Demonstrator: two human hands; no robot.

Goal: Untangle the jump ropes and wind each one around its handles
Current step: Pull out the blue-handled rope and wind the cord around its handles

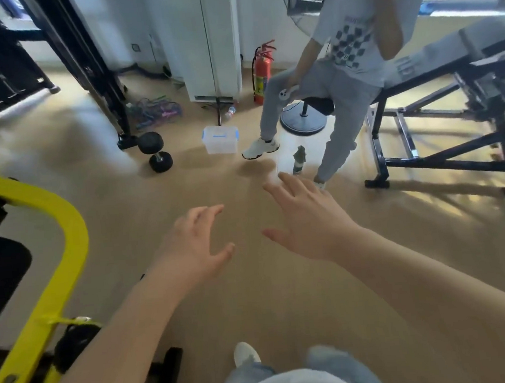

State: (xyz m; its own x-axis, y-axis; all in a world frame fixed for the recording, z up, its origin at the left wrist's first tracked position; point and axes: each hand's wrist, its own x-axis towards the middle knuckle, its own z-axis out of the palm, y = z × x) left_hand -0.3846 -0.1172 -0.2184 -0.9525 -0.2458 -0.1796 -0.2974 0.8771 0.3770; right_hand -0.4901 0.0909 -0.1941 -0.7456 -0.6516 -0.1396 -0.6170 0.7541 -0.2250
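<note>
A tangled heap of jump ropes (155, 110), purple, green and pink, lies on the wooden floor far ahead on the left, beside a black machine frame. My left hand (196, 245) and my right hand (309, 218) are both stretched out in front of me over bare floor, fingers spread and holding nothing. Both hands are well short of the ropes. The picture is blurred by motion.
A black dumbbell (155, 150) and a clear lidded box (221, 139) stand between me and the ropes. A person in grey (335, 73) sits on a stool at the right, by a weight bench (449, 91). A yellow machine frame (50, 267) is close on my left. A red fire extinguisher (261, 75) stands by the wall.
</note>
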